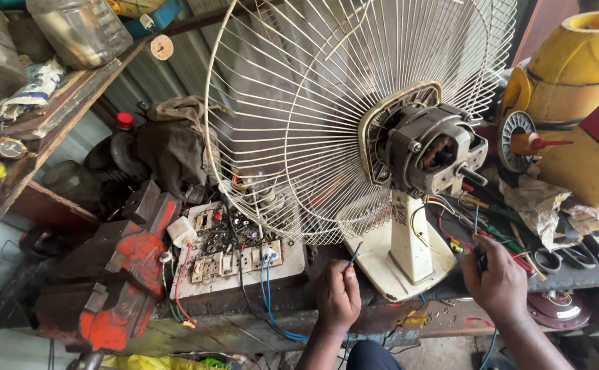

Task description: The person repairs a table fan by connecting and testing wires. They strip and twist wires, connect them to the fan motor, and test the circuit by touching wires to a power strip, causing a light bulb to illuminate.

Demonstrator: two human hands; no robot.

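A table fan stands on the workbench with its wire guard (299, 103) facing left and its bare motor (431, 149) exposed on a cream stand and base (409, 253). My left hand (337, 294) is closed on a thin blue wire (354, 253) in front of the base. My right hand (495, 281) rests at the right of the base, fingers closed among a tangle of red, yellow and blue wires (453, 229); what it grips is hidden.
A red bench vise (124, 274) sits at the left. A white switchboard (234, 257) with sockets and blue leads lies beside it. A yellow housing (577, 65), a rotor (519, 140), scissors (573, 257) and crumpled paper crowd the right. A shelf (52, 116) with jars is upper left.
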